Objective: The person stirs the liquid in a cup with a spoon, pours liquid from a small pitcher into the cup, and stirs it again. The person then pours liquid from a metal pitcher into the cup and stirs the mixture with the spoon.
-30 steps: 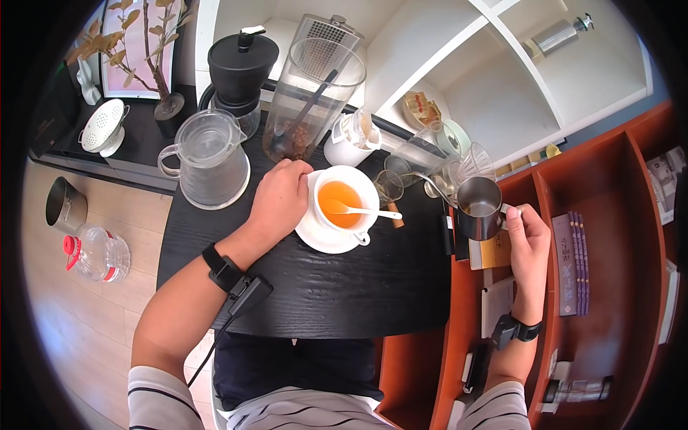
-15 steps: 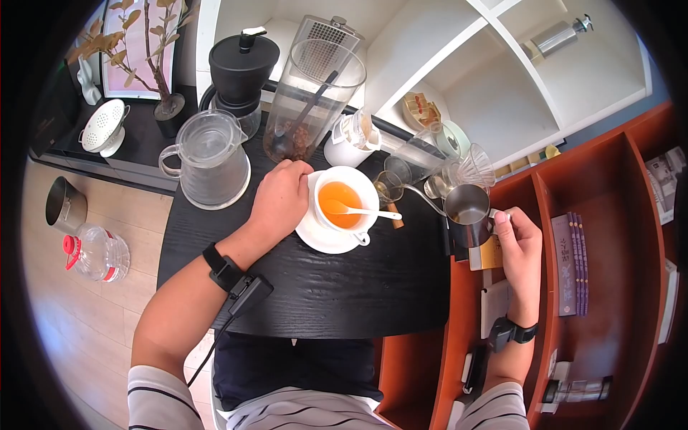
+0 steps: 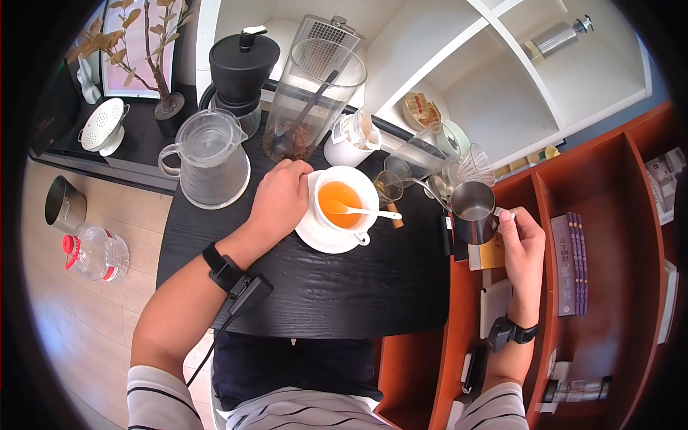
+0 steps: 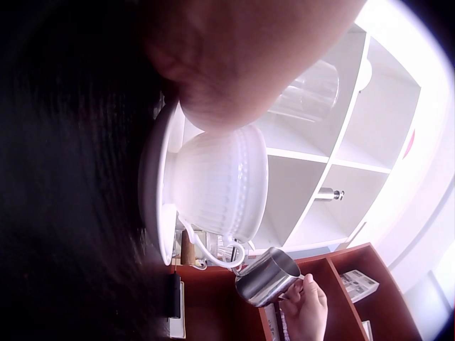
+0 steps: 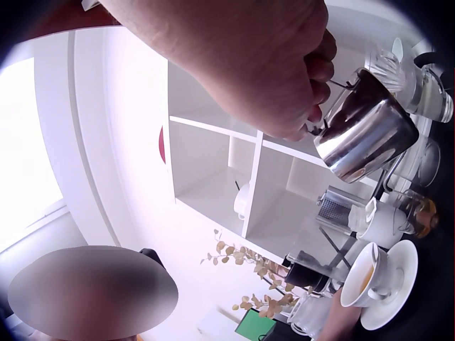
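My right hand [image 3: 524, 240] grips the handle of a steel gooseneck kettle [image 3: 474, 228] with no lid, held up past the table's right edge. Its thin curved spout points left toward the glassware, and the kettle also shows in the right wrist view, where its polished wall [image 5: 370, 135] is seen from the side. My left hand [image 3: 281, 197] holds the left edge of a white saucer [image 3: 322, 242], its fingertips hidden. On the saucer stands a white cup [image 4: 220, 185] of orange-amber liquid [image 3: 337, 197], with a white spoon [image 3: 369, 211] leaning in it.
Behind the cup stand a tall glass cylinder [image 3: 279, 118], a white canister [image 3: 347, 147] and glassware [image 3: 430, 154]. A lidded glass jug [image 3: 211, 154] and black grinder [image 3: 244, 68] are at back left. A red-brown bookshelf [image 3: 595, 179] borders the right side.
My right hand first brought the kettle left and slightly down, then a little back to the right. The left hand, saucer and cup have stayed put.
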A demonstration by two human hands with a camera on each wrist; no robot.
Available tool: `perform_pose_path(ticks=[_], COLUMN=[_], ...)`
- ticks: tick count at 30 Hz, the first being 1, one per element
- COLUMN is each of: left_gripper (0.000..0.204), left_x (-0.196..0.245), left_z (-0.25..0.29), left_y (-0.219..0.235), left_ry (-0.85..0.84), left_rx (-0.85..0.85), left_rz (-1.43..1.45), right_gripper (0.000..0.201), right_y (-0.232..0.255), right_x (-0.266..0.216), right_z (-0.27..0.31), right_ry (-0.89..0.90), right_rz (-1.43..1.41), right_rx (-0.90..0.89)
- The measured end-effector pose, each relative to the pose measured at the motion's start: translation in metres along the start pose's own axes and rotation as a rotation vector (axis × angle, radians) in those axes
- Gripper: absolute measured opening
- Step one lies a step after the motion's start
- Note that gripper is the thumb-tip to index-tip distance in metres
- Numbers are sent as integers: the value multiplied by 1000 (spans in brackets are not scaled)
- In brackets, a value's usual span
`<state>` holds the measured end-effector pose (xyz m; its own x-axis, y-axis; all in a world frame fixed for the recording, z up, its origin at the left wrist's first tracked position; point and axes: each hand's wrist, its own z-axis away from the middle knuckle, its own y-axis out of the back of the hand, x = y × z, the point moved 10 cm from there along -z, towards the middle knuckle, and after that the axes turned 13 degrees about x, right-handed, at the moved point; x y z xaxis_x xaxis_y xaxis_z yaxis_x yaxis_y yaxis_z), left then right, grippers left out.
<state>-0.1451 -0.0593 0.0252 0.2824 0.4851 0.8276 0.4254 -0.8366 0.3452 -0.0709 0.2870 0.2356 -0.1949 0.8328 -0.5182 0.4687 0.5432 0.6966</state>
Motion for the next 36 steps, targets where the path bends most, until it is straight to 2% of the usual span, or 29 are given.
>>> perform_pose_path(ticks=[11,20,26,30,36], left_gripper=[16,15,15,14,14], left_x=[1,1,1,1,1], left_z=[0,0,0,1,0], left_y=[1,1,1,1,1], left_ry=[10,2,-1,-5,-25], left_rx=[-3,-4,3,9,5], left_rz=[4,1,-2,1,-14], right_gripper=[35,36,40,42,41], right_y=[-6,4,-1,-18,-54], right_x=[-8,6,77,111,146], right_z=[10,12,53,91,114], right_ry=[-31,-32,-318,-401,-457], right_rz=[-31,-66,-420,-462,-572], right_rx=[-35,41,172,259,218])
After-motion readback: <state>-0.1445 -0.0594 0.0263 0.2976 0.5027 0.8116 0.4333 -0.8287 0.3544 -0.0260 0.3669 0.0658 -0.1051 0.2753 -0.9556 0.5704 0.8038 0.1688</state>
